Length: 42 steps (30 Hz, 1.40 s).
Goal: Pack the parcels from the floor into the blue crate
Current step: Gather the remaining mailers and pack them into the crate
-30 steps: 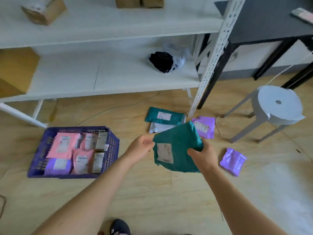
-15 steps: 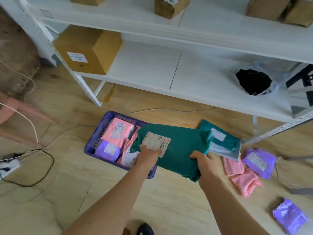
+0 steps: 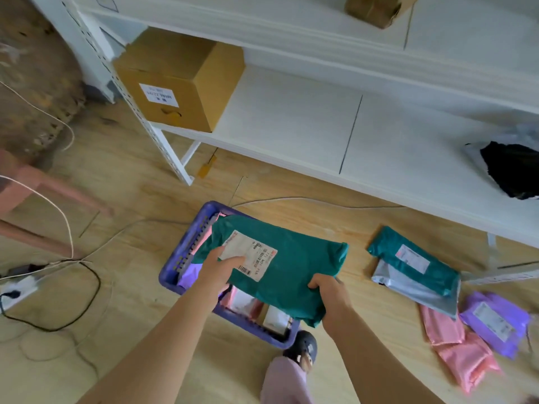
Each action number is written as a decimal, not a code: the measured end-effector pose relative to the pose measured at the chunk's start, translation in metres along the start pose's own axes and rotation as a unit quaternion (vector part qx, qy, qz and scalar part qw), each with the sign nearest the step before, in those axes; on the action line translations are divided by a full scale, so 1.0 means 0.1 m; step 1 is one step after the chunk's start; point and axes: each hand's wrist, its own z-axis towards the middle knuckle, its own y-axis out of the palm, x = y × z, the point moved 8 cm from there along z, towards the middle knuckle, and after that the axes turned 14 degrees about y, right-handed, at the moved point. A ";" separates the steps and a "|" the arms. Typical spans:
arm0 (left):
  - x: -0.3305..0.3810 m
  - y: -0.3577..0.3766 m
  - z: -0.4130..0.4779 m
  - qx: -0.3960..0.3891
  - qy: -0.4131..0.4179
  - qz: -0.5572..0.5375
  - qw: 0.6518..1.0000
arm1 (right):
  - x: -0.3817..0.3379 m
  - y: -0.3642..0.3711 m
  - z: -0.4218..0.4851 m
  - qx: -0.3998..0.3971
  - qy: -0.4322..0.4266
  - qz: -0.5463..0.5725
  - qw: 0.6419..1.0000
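At the bottom centre of the frame a dark shoe (image 3: 303, 345) stands just beside the near right corner of the blue crate (image 3: 175, 266). Both bare forearms reach up from the lower edge. The left hand (image 3: 218, 269) pinches the left end of a green parcel (image 3: 297, 272), thumb lying on its white label. The right hand (image 3: 329, 298) grips the near right corner, fingers curled under the edge.

The parcel lies directly over the crate and covers most of its opening. Its long axis runs left to right, roughly along the crate's longer side. Whether it already rests on the parcels inside cannot be told. Pink, purple and white packets show in the crate at its near edge, beneath the green one.

The coming move looks like a straight lowering and letting go, since the crate is right under the hands and not off to a side. The right end may overhang the hidden far rim, so a small shift towards the left hand could be needed.

Further right on the floor wait a second green parcel (image 3: 414, 260) on top of a grey parcel (image 3: 408, 290), two pink parcels (image 3: 458, 348) and a purple parcel (image 3: 495, 322). So the packing is partway done.

Beyond, a white shelf (image 3: 291, 121) carries a cardboard box (image 3: 175, 88).
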 end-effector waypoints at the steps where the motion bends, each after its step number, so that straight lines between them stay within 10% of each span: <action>1: -0.03 -0.06 0.17 0.004 -0.009 0.000 1.000 | -0.04 0.09 0.14 0.003 0.007 -0.007 1.000; 10: -0.53 -0.30 1.54 -0.045 -0.030 0.060 0.997 | -0.25 0.96 1.39 0.065 0.004 -0.323 0.944; 19: -1.07 -0.38 2.45 -0.120 0.024 0.223 0.967 | 0.01 1.60 2.42 0.055 0.105 -0.243 0.963; 26: -1.31 -0.30 3.05 -0.196 0.174 0.507 0.821 | -0.03 1.57 2.93 0.163 0.079 -0.216 0.959; 32: -1.53 -0.18 3.39 -0.229 0.189 0.645 0.704 | -0.28 1.82 2.72 0.272 -0.224 -0.479 0.804; 36: -1.63 -0.09 3.55 -0.253 0.186 0.666 0.677 | 0.00 2.15 3.07 0.160 -0.193 -0.646 0.721; 42: -1.86 -0.08 3.79 -0.268 0.197 0.686 0.647 | 0.15 2.18 3.51 0.141 -0.165 -0.673 0.707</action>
